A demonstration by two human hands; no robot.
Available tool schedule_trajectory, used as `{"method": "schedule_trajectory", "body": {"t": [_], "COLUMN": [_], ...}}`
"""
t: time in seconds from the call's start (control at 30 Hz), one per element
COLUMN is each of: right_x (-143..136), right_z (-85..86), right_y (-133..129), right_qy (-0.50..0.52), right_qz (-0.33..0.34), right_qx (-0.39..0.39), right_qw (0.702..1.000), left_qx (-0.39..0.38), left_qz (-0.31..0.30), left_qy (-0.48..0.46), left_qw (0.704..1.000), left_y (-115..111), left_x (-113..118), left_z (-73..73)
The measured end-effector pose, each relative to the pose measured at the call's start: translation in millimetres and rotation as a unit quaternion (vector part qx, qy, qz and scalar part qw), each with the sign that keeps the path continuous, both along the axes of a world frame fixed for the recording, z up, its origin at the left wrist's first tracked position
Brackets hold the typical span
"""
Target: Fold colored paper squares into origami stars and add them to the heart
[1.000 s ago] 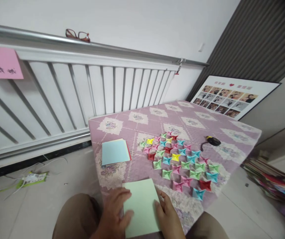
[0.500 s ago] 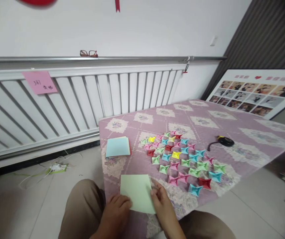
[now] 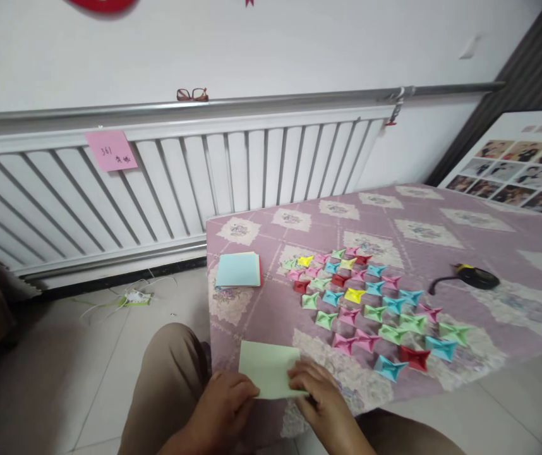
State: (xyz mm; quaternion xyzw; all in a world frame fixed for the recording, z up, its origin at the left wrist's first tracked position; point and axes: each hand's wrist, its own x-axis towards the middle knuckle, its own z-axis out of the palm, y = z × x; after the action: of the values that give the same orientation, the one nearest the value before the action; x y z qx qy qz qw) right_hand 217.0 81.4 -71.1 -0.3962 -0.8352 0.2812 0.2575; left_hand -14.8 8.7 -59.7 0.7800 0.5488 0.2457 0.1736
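Pale green paper [image 3: 268, 366] lies by the near edge of the desk [image 3: 278, 316], between both hands. Right hand [image 3: 321, 395]: fingers curled over the sheet's right side, thumb at the near edge, looks like a grip. Left hand [image 3: 226, 401]: fingers touch the near-left corner; pinching or just pressing, can't tell. Single layer or doubled, can't tell either. Risks, my read: uneven pull between the hands would skew the sheet or crease it off-line; soft patterned cloth underneath gives a poor backing for a sharp crease; so close to the edge, a loose corner could slip off toward the knee [image 3: 174, 360]. Right hand is also near the folded paper pieces [image 3: 354, 296]; a wide elbow or sleeve swing would scatter the front ones, e.g. the blue piece [image 3: 389, 368]. Containers: no box or tray that I can make out. Folded pieces have peaked corners and hollows, contents too small to judge. Paper stack [image 3: 237, 270], blue on top, sits loose at far left.
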Motion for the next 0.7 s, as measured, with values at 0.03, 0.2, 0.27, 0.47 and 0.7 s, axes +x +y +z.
{"method": "schedule_trajectory", "body": {"t": [0.03,0.2,0.27,0.47,0.7], "right_x": [0.6,5.5,7.5,10.9,5.9], "right_z": [-1.3,-8.2,-11.4,-16.6,-24.4], "right_y": [2.6,5.7,5.6,7.0,5.3], "right_qy": [-0.001,-0.013,-0.026,-0.029,0.011], "right_qz": [0.008,0.012,0.014,0.008,-0.099], "right_qx": [0.014,0.030,0.021,0.027,0.021], "right_qw": [1.000,0.999,0.999,0.999,0.995], "left_qx": [-0.010,-0.024,-0.020,-0.011,-0.028], "left_qz": [0.017,0.097,0.101,0.129,0.150], "left_qy": [-0.009,-0.013,-0.011,-0.014,-0.027], "left_qw": [1.000,0.995,0.995,0.991,0.988], "left_y": [-1.8,-2.4,2.0,15.2,17.8], "left_x": [-3.1,-15.5,-15.8,-12.1,-10.0], "left_z": [0.1,-2.6,-4.0,-8.5,-9.1]}}
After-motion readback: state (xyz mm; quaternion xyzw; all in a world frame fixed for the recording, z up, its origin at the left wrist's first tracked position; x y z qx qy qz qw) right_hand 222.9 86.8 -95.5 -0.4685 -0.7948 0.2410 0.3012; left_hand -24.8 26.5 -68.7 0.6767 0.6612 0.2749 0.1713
